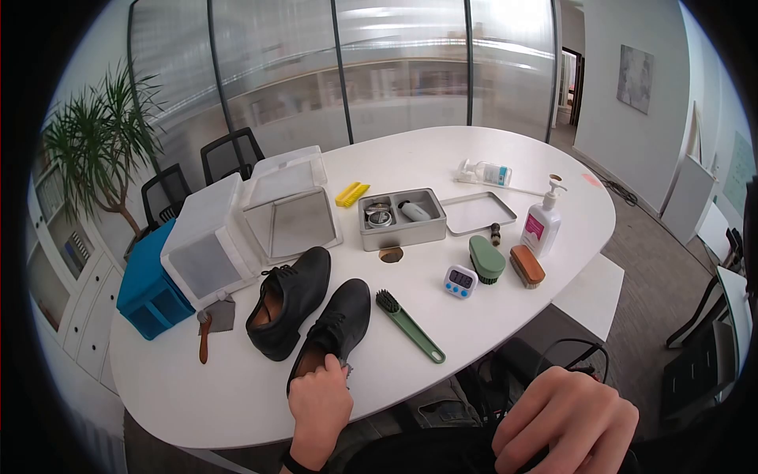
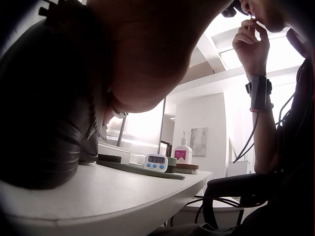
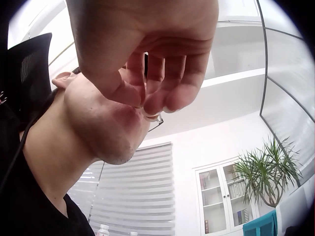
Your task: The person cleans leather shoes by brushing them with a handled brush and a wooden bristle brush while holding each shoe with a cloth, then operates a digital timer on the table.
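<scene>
Shoe (image 1: 347, 312) gripped by left hand (image 1: 322, 399), right hand (image 1: 568, 415) with fingers (image 3: 184, 98) curled, nearby face (image 3: 98, 123) only in wrist views

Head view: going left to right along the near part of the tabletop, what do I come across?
Blue box → small brown-handled tool → black shoe → second black shoe → green-handled brush → timer → green brush → wooden brush.

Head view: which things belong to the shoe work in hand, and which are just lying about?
Probably the job: black shoes; long green brush; oval green brush; wooden brush.

Probably just lying about: timer; blue box; potted plant.
</scene>
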`<state>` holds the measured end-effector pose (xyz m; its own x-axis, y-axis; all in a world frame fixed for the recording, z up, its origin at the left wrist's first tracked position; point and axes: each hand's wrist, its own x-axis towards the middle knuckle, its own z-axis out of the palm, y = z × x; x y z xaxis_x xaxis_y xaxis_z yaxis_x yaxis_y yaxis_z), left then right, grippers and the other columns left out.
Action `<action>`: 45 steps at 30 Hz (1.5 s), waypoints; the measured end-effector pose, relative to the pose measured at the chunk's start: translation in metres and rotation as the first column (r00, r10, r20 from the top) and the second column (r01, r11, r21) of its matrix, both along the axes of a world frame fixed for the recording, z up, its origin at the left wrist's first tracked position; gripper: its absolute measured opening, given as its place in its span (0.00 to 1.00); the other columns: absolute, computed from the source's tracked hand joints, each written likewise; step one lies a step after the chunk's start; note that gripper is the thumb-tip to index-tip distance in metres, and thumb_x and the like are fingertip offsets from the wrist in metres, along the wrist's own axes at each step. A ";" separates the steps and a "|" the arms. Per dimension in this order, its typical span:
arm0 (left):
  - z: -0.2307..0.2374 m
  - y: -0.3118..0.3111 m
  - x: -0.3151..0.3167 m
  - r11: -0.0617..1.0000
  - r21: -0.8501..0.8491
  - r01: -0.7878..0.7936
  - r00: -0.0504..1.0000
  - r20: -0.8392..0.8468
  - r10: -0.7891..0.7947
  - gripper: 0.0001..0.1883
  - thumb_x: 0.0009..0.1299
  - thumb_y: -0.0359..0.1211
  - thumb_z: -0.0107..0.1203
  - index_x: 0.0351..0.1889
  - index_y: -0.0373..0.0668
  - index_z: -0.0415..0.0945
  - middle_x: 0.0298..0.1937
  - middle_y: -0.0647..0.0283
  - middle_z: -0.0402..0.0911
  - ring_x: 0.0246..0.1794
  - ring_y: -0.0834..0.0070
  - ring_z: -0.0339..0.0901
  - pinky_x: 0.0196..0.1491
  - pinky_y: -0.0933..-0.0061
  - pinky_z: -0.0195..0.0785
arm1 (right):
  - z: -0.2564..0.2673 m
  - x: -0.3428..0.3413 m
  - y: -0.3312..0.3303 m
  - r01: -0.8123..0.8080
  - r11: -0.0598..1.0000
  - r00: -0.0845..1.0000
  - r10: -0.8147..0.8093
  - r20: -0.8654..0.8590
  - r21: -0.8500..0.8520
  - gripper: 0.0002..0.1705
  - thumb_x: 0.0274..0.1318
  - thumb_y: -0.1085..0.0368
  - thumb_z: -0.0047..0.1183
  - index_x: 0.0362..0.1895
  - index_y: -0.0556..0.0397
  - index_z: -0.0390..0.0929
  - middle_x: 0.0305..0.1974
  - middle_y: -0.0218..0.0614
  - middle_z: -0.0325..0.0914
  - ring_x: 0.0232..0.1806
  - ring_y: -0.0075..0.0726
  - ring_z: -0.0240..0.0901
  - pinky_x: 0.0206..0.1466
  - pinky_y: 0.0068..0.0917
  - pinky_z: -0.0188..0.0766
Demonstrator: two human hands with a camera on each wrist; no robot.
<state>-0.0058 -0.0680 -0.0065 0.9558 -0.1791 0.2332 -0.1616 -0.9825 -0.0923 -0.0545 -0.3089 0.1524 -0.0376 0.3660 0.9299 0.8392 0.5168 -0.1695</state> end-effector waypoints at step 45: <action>-0.003 -0.001 0.001 1.000 0.004 -0.014 1.000 -0.007 0.014 0.11 0.75 0.39 0.54 0.37 0.42 0.70 0.24 0.57 0.81 0.26 0.59 0.84 0.32 0.60 0.73 | -0.022 -0.001 0.001 -0.578 0.816 0.647 0.478 -0.594 0.027 0.12 0.57 0.79 0.61 0.21 0.62 0.77 0.32 0.48 0.83 0.18 0.35 0.77 0.16 0.24 0.66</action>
